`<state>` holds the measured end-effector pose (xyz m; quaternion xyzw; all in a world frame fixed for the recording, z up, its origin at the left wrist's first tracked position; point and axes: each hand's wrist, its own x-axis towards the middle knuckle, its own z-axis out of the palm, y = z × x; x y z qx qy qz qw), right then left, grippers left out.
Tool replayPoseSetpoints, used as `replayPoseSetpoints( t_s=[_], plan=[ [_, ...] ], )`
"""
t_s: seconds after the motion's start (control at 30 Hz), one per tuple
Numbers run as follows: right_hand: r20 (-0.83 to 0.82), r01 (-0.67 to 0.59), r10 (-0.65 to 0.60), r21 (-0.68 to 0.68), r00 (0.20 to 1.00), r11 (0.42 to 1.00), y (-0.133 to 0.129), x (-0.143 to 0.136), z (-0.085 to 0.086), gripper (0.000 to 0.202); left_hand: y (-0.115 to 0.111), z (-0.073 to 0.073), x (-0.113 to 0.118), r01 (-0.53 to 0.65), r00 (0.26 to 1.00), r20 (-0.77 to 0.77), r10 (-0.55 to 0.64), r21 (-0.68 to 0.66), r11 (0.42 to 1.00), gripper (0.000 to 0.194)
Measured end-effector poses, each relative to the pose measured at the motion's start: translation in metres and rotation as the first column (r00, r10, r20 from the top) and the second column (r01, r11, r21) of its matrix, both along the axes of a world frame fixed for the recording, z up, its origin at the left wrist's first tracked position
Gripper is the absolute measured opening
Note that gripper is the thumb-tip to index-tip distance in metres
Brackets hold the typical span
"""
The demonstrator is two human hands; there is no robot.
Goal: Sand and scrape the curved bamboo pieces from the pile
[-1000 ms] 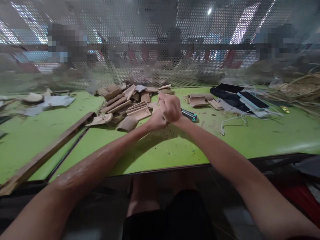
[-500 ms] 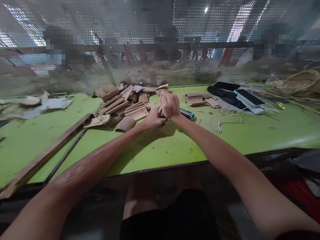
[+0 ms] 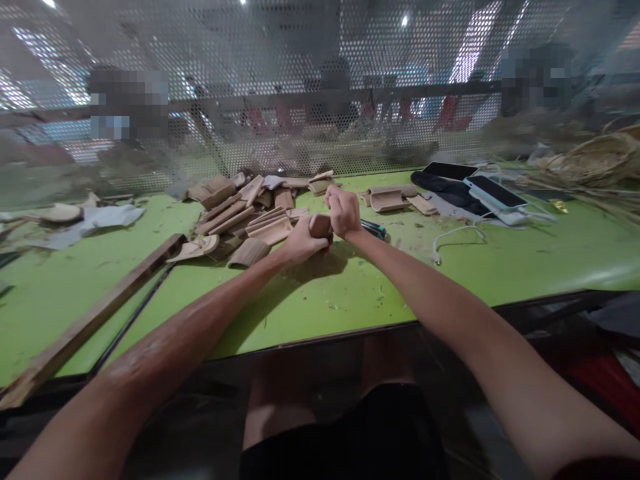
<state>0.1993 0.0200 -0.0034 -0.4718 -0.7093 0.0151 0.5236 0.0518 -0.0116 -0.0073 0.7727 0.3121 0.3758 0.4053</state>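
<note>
My left hand point(image 3: 306, 241) is closed around a small brown bamboo piece point(image 3: 320, 226), held just above the green table. Right beside it, my right hand point(image 3: 344, 212) is curled into a fist at the piece's far right side. Whatever sits inside those right fingers is hidden. Behind my right wrist lies a dark tool with teal edges point(image 3: 374, 229), partly covered and looking like a utility knife. A heap of curved bamboo pieces point(image 3: 227, 215) spreads to the left of my hands.
More bamboo pieces point(image 3: 387, 198) lie right of my hands. Farther right are a phone point(image 3: 497, 191), a black cloth-like item point(image 3: 440, 188) and a white cable point(image 3: 457, 235). A wooden strip point(image 3: 100, 313) runs along the left. A perforated metal screen point(image 3: 280, 87) stands behind the table, with people beyond.
My right hand has shifted slightly up and away from my left, so the bamboo piece shows more. My left hand keeps its grip. The view has tilted a little.
</note>
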Motion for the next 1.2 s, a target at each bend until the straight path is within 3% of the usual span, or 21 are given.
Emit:
replayPoseSetpoints(
  t_s=[0.2,0.37,0.43,0.67,0.93,1.07,1.2],
  plan=[
    [0.023,0.026,-0.027,0.031,0.999,0.999,-0.017,-0.01,0.008,0.026,0.003,-0.002,0.002,0.027,0.999,-0.041,-0.027,0.017,0.999,0.023],
    [0.121,0.005,-0.012,0.061,0.993,0.998,-0.039,-0.028,0.021,0.024,0.009,-0.006,0.009,-0.039,0.991,-0.115,0.065,0.215,0.976,0.018],
    [0.112,0.009,-0.014,0.04,0.994,0.999,-0.043,-0.031,0.024,0.025,0.009,-0.006,0.011,-0.047,0.989,-0.124,0.078,0.238,0.97,0.017],
    [0.111,-0.032,0.033,-0.018,0.993,0.999,-0.04,-0.028,0.028,0.028,0.007,-0.006,0.007,0.019,0.995,-0.1,-0.002,0.171,0.985,0.017],
    [0.035,0.023,-0.021,-0.045,0.999,0.999,-0.014,-0.016,0.018,0.032,-0.003,-0.005,0.002,0.08,0.993,0.093,-0.075,-0.06,0.995,0.023],
    [0.021,0.01,-0.009,-0.053,1.0,0.999,-0.008,-0.008,0.014,0.033,-0.006,0.0,0.0,0.081,0.995,0.06,-0.078,-0.052,0.995,0.023],
    [-0.075,-0.128,0.12,-0.113,0.99,0.985,-0.002,0.0,0.011,0.034,-0.004,-0.001,-0.002,0.052,0.998,0.045,-0.052,-0.02,0.998,0.028]
  ],
)
